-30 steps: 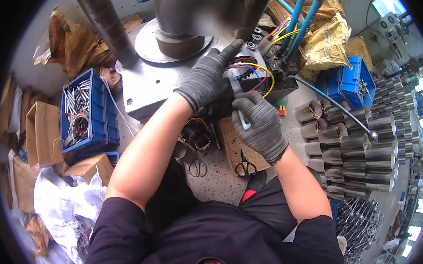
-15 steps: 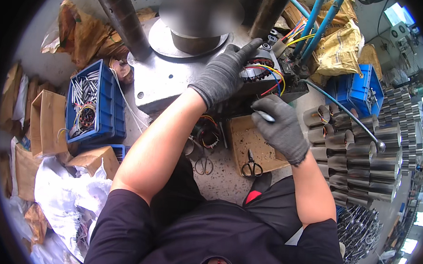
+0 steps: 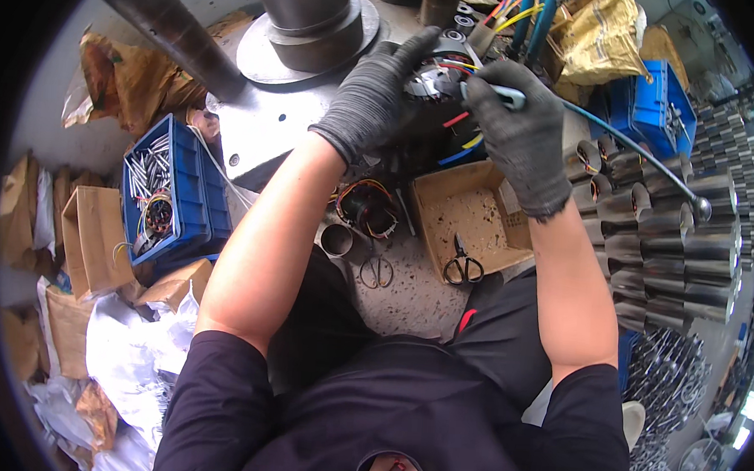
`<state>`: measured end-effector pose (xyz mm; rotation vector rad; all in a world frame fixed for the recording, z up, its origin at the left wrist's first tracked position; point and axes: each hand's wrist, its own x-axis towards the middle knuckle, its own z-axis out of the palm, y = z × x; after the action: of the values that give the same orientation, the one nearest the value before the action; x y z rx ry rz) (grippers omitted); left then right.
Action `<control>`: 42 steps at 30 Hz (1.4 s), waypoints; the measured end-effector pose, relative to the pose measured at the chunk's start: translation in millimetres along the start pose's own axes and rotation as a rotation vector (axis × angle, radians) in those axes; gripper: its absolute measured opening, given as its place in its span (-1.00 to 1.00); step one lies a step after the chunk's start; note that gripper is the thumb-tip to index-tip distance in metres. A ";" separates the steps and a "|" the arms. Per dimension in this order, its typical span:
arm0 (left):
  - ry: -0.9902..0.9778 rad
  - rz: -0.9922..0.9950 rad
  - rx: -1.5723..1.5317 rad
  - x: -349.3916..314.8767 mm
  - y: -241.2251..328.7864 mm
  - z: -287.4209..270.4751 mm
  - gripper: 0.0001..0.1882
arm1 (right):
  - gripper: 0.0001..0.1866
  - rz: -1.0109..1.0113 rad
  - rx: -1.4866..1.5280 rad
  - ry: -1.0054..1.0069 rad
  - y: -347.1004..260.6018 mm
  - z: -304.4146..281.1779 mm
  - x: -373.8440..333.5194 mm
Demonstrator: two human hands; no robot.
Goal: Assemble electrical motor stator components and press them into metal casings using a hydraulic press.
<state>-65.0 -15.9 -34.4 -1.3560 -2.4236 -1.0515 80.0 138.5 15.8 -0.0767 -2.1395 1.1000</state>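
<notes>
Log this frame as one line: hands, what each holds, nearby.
left hand: on wired motor part | right hand: gripping hand tool | nearby: cardboard box, scissors

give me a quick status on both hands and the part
Left gloved hand gripping round wound motor part with coloured wires. Right gloved hand holding slim light-handled tool at it. Nothing blocking.

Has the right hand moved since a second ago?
Yes. The right hand, gripping a light-handled tool, has risen from beside the cardboard box up to the wired part under the left hand.
</notes>
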 end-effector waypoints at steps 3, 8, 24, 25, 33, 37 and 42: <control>0.022 0.008 -0.163 -2.5 5.1 6.8 -0.06 | -0.83 -0.001 -0.021 -0.001 8.8 6.1 6.4; 0.024 0.043 -0.100 1.2 -0.7 11.5 -0.11 | -0.76 0.039 -0.086 -0.039 18.9 12.2 13.4; -0.005 0.042 -0.065 2.8 0.1 3.7 -0.08 | -0.75 0.100 -0.004 -0.022 25.1 10.6 16.9; -0.005 0.041 -0.065 2.5 -0.5 3.6 -0.08 | -0.73 0.056 0.002 0.003 28.3 13.0 16.6; 0.014 0.070 -0.118 1.5 -5.5 7.2 -0.10 | -0.81 0.017 -0.163 -0.044 25.1 13.9 16.8; -0.072 -0.018 -0.132 0.9 2.5 -0.4 -0.06 | -0.72 0.050 -0.135 -0.099 16.7 11.0 15.5; -0.012 0.008 -0.090 -3.6 5.5 -2.4 -0.17 | -0.73 0.138 -0.090 -0.195 18.3 1.1 15.5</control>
<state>-58.9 -18.0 -31.6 -1.4020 -2.4041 -1.1674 63.1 154.8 10.9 -0.1677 -2.3882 1.1292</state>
